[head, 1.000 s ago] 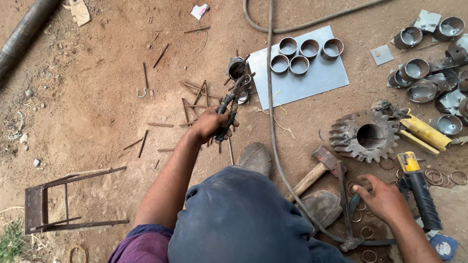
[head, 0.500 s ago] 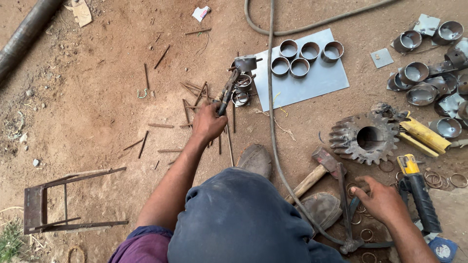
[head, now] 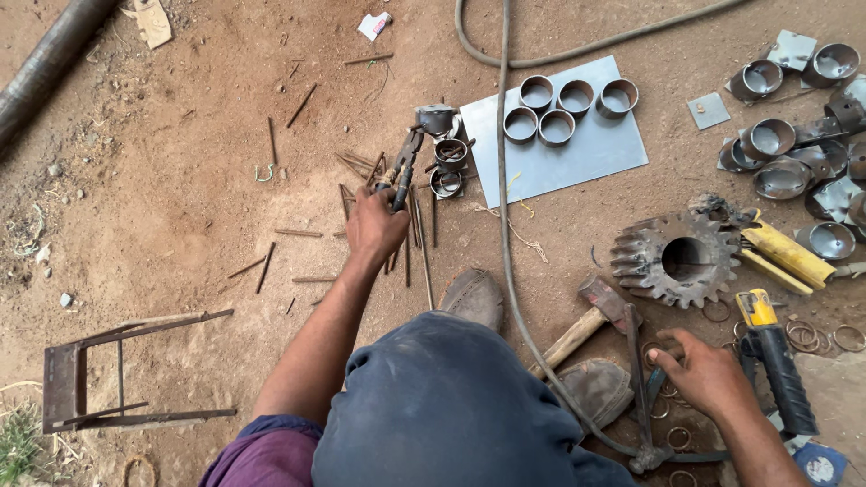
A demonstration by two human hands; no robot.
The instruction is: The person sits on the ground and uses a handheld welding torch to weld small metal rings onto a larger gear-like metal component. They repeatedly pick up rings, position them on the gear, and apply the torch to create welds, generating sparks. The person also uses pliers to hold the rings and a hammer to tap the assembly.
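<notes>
Left hand (head: 374, 225), arm extended forward, grips pliers (head: 403, 168) clamping a short metal ring (head: 437, 118). Right hand (head: 708, 374) rests loosely curled on a dark steel rod (head: 635, 361).

Bare dirt (head: 180, 216) left of the scattered rods (head: 361, 171) seems open; metal rings (head: 449, 155) crowd ahead.

Blue round label (head: 819, 468) btm right; white wrapper (head: 373, 24) top.

Metal rings (head: 559, 108) lie on a sheet (head: 586, 158), gear (head: 677, 260) to its right.
</notes>
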